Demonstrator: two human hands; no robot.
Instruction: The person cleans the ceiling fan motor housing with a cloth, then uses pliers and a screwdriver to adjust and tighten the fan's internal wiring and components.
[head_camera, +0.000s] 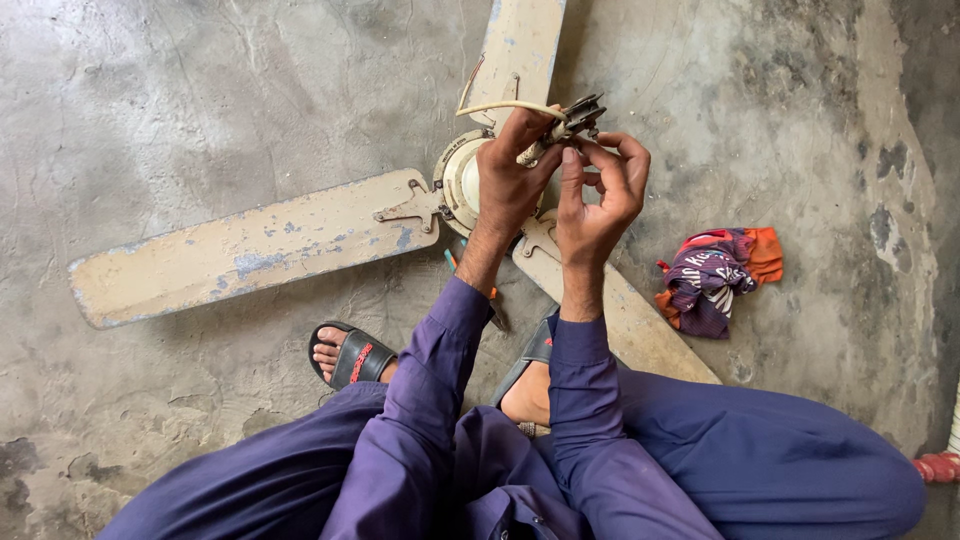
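Note:
A worn cream ceiling fan (300, 235) lies flat on the concrete floor, three blades spreading from its round hub (458, 180). Above the hub my left hand (510, 175) grips a small dark metal fitting (572, 118) with a cream wire (500, 106) curving out of it to the left. My right hand (598, 195) pinches the same fitting from the right with thumb and forefinger. Both purple sleeves reach up from my crouched legs.
A crumpled purple and orange cloth (718, 275) lies on the floor to the right of the fan. My sandalled feet (352, 355) rest near the hub, one on a blade. A thin tool (495, 305) lies under my left forearm. A red object (938, 466) sits at the right edge.

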